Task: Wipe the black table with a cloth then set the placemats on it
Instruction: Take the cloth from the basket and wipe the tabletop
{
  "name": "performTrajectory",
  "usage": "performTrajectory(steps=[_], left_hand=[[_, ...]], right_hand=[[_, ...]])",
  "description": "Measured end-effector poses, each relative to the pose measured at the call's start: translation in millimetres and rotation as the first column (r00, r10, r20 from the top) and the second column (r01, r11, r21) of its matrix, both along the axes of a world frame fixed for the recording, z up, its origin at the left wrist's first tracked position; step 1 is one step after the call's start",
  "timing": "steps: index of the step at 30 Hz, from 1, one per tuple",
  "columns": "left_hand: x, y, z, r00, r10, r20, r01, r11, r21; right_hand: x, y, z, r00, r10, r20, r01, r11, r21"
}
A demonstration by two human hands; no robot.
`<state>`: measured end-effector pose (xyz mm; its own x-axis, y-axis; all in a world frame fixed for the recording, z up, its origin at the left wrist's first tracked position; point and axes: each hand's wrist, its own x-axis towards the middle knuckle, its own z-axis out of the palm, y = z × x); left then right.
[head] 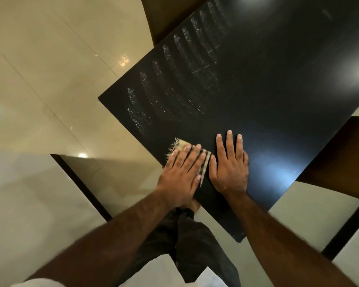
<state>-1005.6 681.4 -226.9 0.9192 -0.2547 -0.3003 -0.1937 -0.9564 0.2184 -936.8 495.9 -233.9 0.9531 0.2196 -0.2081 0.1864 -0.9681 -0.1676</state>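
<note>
Both hands lie flat, fingers straight, neither grip closed: left hand [181,172] presses the frayed checked cloth [181,144] on the black surface [257,90]; right hand [230,169] rests at its 3 o'clock.

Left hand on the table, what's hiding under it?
A checked cloth lies under the left hand, pressed flat on the black table. Only its frayed corner and one striped edge peek out; the hand covers the rest.

Both forearms [116,235] are bare. Below the table's [257,90] near edge, loose dark trousers [197,245] meet a bare foot [195,206], and a white shirt [160,270] shows lower.
</note>
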Motion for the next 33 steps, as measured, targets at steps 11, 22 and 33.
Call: performTrajectory(steps=[11,22,33], left_hand=[[101.4,31.8,-5.3,0.932,0.356,0.066,-0.36,0.93,0.07],[67.4,-25.2,-5.9,0.998,0.011,0.067,-0.016,0.997,0.075],[143.0,10.1,-9.2,0.963,0.251,0.101,-0.258,0.964,0.066]], right_hand=[[2.4,-7.0,2.6,0.999,-0.033,-0.024,0.034,0.997,0.062],[1.2,-13.5,0.9,0.996,-0.085,-0.024,0.087,0.988,0.131],[3.1,-8.9,-1.3,0.995,-0.086,-0.041,0.089,0.993,0.075]])
